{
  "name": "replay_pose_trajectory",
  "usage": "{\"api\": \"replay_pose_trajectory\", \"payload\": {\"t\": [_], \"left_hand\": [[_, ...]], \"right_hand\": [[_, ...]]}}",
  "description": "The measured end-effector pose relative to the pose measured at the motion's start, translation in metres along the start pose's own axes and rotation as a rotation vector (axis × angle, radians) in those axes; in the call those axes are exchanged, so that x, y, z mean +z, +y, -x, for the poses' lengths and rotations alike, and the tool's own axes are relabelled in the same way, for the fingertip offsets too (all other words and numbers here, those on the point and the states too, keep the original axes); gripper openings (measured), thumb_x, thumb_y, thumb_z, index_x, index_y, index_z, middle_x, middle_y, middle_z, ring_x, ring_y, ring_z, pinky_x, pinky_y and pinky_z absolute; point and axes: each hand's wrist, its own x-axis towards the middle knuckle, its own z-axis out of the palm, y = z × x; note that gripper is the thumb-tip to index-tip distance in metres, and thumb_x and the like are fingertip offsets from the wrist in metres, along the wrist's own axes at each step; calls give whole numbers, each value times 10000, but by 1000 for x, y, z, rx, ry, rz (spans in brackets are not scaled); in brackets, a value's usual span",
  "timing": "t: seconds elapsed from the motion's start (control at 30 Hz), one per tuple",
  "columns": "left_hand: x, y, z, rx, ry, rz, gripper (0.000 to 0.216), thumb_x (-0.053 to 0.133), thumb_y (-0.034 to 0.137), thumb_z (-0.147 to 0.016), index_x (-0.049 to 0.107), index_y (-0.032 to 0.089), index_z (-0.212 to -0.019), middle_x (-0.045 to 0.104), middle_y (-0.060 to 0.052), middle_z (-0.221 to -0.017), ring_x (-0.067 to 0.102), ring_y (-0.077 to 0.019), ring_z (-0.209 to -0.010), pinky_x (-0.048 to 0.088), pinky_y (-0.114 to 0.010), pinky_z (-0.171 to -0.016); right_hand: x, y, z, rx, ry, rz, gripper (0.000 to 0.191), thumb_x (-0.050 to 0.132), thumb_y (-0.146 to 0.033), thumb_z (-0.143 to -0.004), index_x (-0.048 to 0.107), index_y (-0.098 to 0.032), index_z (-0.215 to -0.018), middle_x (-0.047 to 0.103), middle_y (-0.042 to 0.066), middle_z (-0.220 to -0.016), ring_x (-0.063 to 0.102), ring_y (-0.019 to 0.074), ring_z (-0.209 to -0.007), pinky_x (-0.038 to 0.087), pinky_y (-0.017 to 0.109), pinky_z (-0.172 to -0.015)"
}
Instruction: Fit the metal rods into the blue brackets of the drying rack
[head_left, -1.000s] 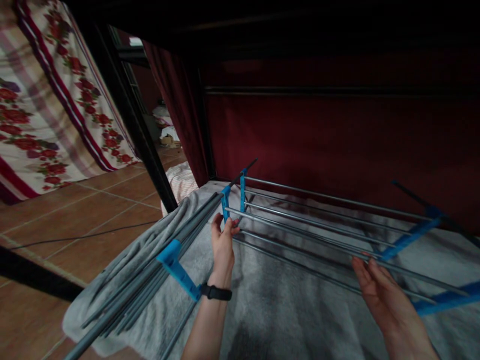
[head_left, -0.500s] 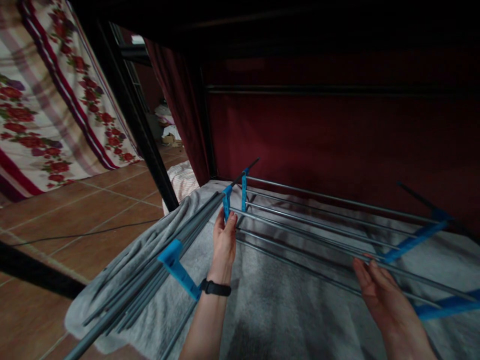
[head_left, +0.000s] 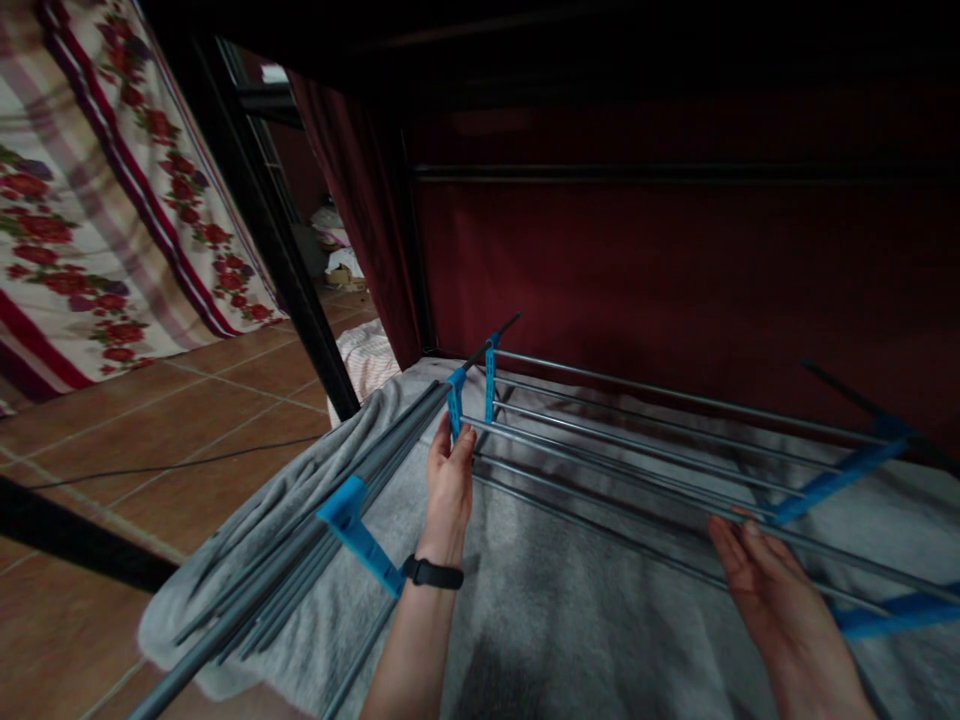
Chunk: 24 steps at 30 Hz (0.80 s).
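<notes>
A partly built rack of grey metal rods (head_left: 600,430) and blue plastic brackets stretches across a grey blanket. My left hand (head_left: 448,480), with a black band on its wrist, is closed round the lower part of a blue bracket (head_left: 455,390) at the rack's left end. Farther right, my right hand (head_left: 765,580) has its fingers and thumb closed at one of the long rods, close to another blue bracket (head_left: 836,485). Some of its fingertips are hidden by the rod. Left of my left forearm, a further blue bracket (head_left: 360,535) sits on a thicker grey pole.
Several loose rods (head_left: 300,600) lie bunched on the blanket (head_left: 555,600) at the left. A black frame post (head_left: 277,220) rises beside the bed, with a dark red curtain (head_left: 360,200) behind it. A flowered cloth (head_left: 112,220) hangs over the tiled floor (head_left: 217,410).
The view has shifted very slightly. Both hands keep their places on the rack, and the rods and brackets stand almost as before.
</notes>
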Motion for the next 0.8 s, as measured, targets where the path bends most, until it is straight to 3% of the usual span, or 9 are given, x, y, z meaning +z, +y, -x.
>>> {"api": "replay_pose_trajectory", "payload": {"t": [0.23,0.57,0.8], "left_hand": [[0,1,0,2,-10,11,526,860,227,-671,706,256,-1173,736,-28,-1090,676,-172,-1062,477,-307,-1032],[-1,2,0,-18,24,-14,569,847,198,-675,707,255,-1224,740,-33,-1091,677,-157,-976,493,-289,-952],[-2,0,0,-9,21,0,597,858,184,-671,707,240,-1246,744,-39,-1108,673,-158,-999,478,-294,-969]], "right_hand": [[-1,0,2,7,2,5,317,977,-331,-558,730,-237,-733,757,-34,-816,749,157,-845,591,382,-1020],[1,0,3,16,32,7,324,977,-329,-552,728,-226,-732,758,-30,-830,751,158,-841,609,346,-978],[8,2,10,-62,27,-15,321,971,-327,-572,701,-233,-717,745,-45,-810,736,138,-813,602,362,-992]]}}
